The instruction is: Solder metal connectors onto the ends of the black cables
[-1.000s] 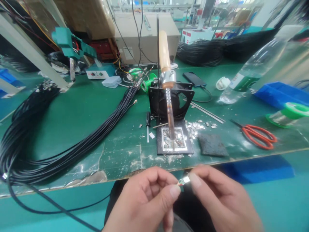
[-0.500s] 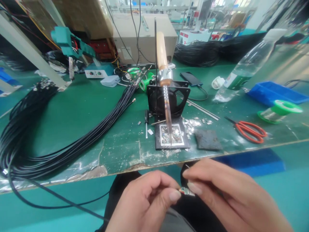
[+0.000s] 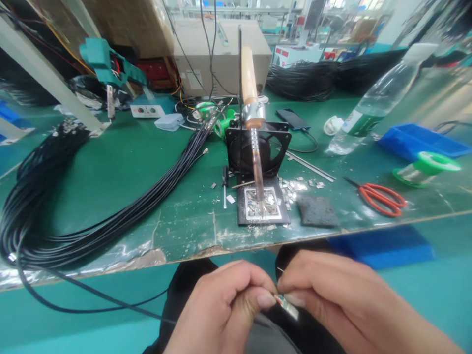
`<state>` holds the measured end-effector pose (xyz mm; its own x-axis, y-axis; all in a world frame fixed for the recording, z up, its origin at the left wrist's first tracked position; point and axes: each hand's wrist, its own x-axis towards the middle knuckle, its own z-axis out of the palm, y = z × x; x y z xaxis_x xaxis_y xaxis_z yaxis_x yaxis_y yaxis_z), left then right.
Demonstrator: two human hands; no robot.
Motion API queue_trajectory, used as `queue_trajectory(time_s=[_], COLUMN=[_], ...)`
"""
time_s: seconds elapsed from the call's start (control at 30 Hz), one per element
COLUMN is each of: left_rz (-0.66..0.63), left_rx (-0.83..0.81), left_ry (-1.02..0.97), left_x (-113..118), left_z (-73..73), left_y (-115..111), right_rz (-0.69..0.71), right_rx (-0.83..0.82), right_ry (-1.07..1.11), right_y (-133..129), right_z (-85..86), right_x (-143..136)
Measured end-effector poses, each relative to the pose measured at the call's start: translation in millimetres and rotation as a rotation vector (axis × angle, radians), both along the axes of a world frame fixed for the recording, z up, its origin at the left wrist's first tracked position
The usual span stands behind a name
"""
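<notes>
Below the bench edge, my left hand (image 3: 236, 305) pinches the wired end of a small metal connector (image 3: 288, 308). Red and other coloured wires show at its fingertips. My right hand (image 3: 324, 295) is closed beside it, thumb and forefinger pressed together near the connector's wired end. A thin bright tip sticks out above the right forefinger, and what it belongs to is hidden. The connector's silver end points down and right, free of the fingers. Above the hands, a soldering iron (image 3: 252, 113) with a wooden handle hangs tip down over a framed tray (image 3: 278, 215) of small metal pieces.
A black cable bundle (image 3: 147, 206) curves across the left of the green bench. Behind the tray stands a black fan (image 3: 258, 152). To the right lie a dark pad (image 3: 317, 211), red-handled scissors (image 3: 383, 199), a solder spool (image 3: 424, 169), a blue bin (image 3: 420, 140) and a bottle (image 3: 383, 101).
The connector has tilted, its silver end now pointing lower and more clear of the fingers. My right fingertips have moved left and slightly down, up against my left fingertips.
</notes>
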<state>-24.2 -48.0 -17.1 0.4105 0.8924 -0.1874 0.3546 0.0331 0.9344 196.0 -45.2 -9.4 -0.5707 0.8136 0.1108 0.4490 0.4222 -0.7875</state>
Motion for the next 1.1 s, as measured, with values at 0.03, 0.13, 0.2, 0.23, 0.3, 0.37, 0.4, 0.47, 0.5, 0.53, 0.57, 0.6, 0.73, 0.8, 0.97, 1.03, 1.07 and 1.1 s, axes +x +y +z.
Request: queue_trajectory(time_s=[0.03,0.13,0.2,0.23,0.3,0.37,0.4,0.47,0.5,0.53,0.57,0.6,0.73,0.8,0.97,1.03,1.07,1.1], left_rz=[0.001,0.012,0.0,-0.008,-0.02,-0.019,-0.017,-0.025,-0.031,-0.038,-0.046,-0.054,-0.058,-0.055,0.007,0.037,0.054,0.07], left_rx=[0.001,0.005,0.011,0.018,0.035,0.047,0.051,0.06,0.059,0.054,0.045,0.037,0.043,0.051,0.029,0.009,-0.003,-0.017], left_ry=[0.001,0.006,0.009,0.011,0.007,0.012,0.02,0.038,0.05,0.06,0.067,0.076,0.141,0.181,0.222,0.223,0.215,0.198], left_x=[0.2,0.0,-0.9,-1.4,-1.9,-1.6,-1.3,-0.8,-0.8,-0.9,-1.1,-1.3,-0.5,1.2,5.9,6.6,6.8,7.0], left_z=[-0.4,-1.9,-3.0,-3.4,-4.1,-4.5,-4.7,-5.1,-5.3,-5.3,-5.3,-5.2,-4.0,-3.8,-5.3,-6.6,-7.4,-8.2], left_y=[0.1,0.3,-0.4,-0.9,-1.6,-1.5,-1.2,-1.0,-1.1,-1.3,-1.8,-2.2,-3.9,-4.6,-6.7,-7.4,-7.6,-7.8], right_rz=[0.008,0.031,0.042,0.044,0.053,0.073,0.085,0.108,0.119,0.132,0.152,0.175,0.239,0.266,0.31,0.285,0.276,0.267], right_rx=[-0.005,-0.019,0.001,0.016,0.048,0.063,0.059,0.053,0.053,0.057,0.059,0.069,0.257,0.436,0.751,0.742,0.731,0.727], right_ry=[-0.013,-0.033,-0.039,-0.047,-0.073,-0.114,-0.137,-0.157,-0.164,-0.171,-0.183,-0.198,-0.278,-0.359,-0.542,-0.514,-0.496,-0.485], right_y=[0.0,0.4,1.2,1.8,3.1,4.3,4.7,5.4,5.7,6.0,6.3,6.5,6.4,5.8,7.2,9.3,10.3,11.0], right_z=[0.2,0.8,0.9,0.8,0.6,0.8,1.0,1.9,2.4,2.9,3.3,3.8,7.3,10.0,6.5,1.6,0.0,-0.5], right_x=[0.6,2.1,2.6,2.8,3.2,3.9,4.4,5.4,5.9,6.5,7.1,7.7,9.2,8.5,1.9,-1.1,-2.5,-3.8])
